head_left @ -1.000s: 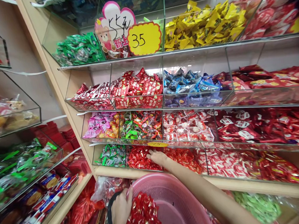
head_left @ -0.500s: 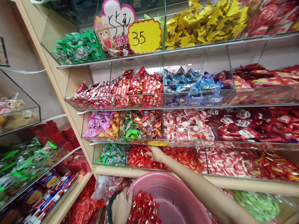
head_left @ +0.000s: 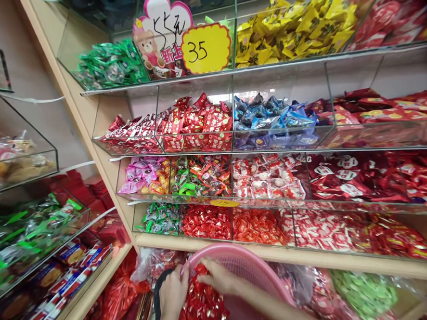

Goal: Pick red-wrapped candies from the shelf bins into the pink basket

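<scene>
Your left hand (head_left: 173, 293) grips the rim of the pink basket (head_left: 242, 269) just below the lowest shelf; your right hand (head_left: 217, 278) lies inside it, fingers curled loosely onto the red wrapped candies (head_left: 203, 308), though whether it pinches any you cannot tell. The bin of matching red candies (head_left: 206, 221) above looks well filled while a good heap remains in the basket; so the work looks only partly done.
</scene>
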A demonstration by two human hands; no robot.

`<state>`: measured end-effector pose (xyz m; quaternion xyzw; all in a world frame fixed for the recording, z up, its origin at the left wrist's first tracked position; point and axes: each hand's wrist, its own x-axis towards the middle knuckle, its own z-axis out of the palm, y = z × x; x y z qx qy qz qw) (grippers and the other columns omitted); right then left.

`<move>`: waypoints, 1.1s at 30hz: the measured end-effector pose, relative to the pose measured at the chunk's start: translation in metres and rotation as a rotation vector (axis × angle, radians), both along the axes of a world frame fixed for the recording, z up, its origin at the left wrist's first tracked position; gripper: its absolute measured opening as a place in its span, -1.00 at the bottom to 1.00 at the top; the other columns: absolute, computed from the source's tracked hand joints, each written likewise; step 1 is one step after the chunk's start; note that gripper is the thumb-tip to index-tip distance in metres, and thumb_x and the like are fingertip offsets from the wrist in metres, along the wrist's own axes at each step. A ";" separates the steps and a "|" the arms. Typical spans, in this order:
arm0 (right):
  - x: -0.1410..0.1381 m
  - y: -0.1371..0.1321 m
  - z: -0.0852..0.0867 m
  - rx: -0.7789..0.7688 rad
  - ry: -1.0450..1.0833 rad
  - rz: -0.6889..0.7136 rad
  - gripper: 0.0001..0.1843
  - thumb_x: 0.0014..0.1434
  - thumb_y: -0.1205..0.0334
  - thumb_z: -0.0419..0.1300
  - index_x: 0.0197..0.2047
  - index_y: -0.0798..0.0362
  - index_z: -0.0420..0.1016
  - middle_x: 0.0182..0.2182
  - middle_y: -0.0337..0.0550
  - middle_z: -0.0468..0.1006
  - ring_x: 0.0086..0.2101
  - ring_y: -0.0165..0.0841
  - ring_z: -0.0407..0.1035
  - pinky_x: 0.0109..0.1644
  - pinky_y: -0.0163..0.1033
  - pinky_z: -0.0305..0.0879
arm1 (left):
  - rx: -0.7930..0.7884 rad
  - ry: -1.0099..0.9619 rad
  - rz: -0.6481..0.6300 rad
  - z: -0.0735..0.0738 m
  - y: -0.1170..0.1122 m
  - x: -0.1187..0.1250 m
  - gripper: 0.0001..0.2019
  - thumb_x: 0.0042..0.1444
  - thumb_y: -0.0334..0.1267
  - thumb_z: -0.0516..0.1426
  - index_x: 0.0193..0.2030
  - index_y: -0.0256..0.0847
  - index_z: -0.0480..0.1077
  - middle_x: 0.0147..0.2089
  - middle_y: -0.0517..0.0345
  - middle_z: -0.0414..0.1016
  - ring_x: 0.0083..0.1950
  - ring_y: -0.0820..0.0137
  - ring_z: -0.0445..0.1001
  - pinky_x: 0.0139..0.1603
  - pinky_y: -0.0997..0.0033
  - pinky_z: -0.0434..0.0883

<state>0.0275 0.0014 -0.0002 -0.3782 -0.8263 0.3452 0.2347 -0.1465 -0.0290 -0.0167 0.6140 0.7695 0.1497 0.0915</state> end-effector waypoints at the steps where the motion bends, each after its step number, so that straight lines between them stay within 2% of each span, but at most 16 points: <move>1: -0.003 -0.005 -0.007 -0.011 -0.038 0.006 -0.69 0.12 0.18 0.12 -0.06 0.05 0.33 -0.06 -0.05 0.38 -0.01 -0.19 0.24 0.08 -0.14 0.16 | 0.005 -0.001 0.001 0.000 0.000 0.000 -0.46 0.17 0.09 -0.28 -0.15 -0.12 0.41 -0.25 -0.05 0.57 -0.22 0.22 0.53 -0.25 0.34 0.33; 5: -0.009 -0.016 -0.024 0.008 -0.144 0.016 -0.70 0.11 0.25 0.11 -0.06 0.06 0.32 -0.03 -0.01 0.35 -0.01 -0.19 0.25 0.08 -0.16 0.18 | 0.017 -0.006 0.006 0.000 -0.001 0.000 -0.44 0.17 0.11 -0.28 -0.14 -0.12 0.42 -0.25 -0.05 0.57 -0.20 0.20 0.52 -0.24 0.32 0.32; 8: -0.009 -0.020 -0.029 0.045 -0.158 -0.009 -0.71 0.09 0.30 0.12 -0.07 0.06 0.32 -0.01 -0.01 0.32 0.00 -0.19 0.24 0.08 -0.17 0.19 | 0.018 -0.007 0.001 0.000 -0.001 0.000 -0.43 0.16 0.12 -0.30 -0.14 -0.11 0.42 -0.25 -0.04 0.57 -0.21 0.18 0.53 -0.25 0.29 0.33; 12: -0.009 -0.024 -0.031 0.088 -0.125 -0.036 -0.75 0.07 0.33 0.12 -0.13 0.01 0.32 -0.10 -0.11 0.33 -0.07 -0.25 0.25 0.03 -0.22 0.22 | 0.011 -0.010 0.002 0.000 -0.001 0.001 -0.43 0.16 0.11 -0.28 -0.12 -0.12 0.43 -0.25 -0.06 0.57 -0.22 0.20 0.53 -0.25 0.32 0.33; 19: -0.007 -0.028 -0.028 0.087 -0.089 -0.020 -0.56 -0.05 0.46 0.12 -0.06 -0.06 0.32 -0.08 -0.16 0.28 -0.06 -0.29 0.22 0.02 -0.24 0.21 | 0.031 0.004 -0.001 0.001 -0.001 0.001 -0.44 0.17 0.10 -0.28 -0.11 -0.13 0.42 -0.26 -0.04 0.57 -0.22 0.22 0.53 -0.25 0.35 0.33; 28: -0.013 -0.024 -0.023 -0.019 -0.016 -0.131 -0.63 0.02 0.33 0.14 -0.06 -0.08 0.34 -0.08 -0.16 0.29 -0.06 -0.28 0.24 0.04 -0.22 0.19 | 0.017 -0.024 0.002 0.002 -0.001 0.001 -0.43 0.16 0.11 -0.29 -0.10 -0.11 0.41 -0.23 -0.06 0.56 -0.19 0.19 0.52 -0.20 0.29 0.34; 33: -0.014 -0.023 -0.020 -0.014 -0.061 -0.146 -0.65 0.03 0.31 0.15 -0.07 -0.08 0.34 -0.08 -0.17 0.28 -0.06 -0.28 0.25 0.04 -0.23 0.19 | 0.008 -0.091 0.014 0.003 -0.001 0.000 -0.35 0.15 0.15 -0.34 -0.12 -0.16 0.43 -0.23 -0.09 0.56 -0.17 0.17 0.52 -0.15 0.25 0.34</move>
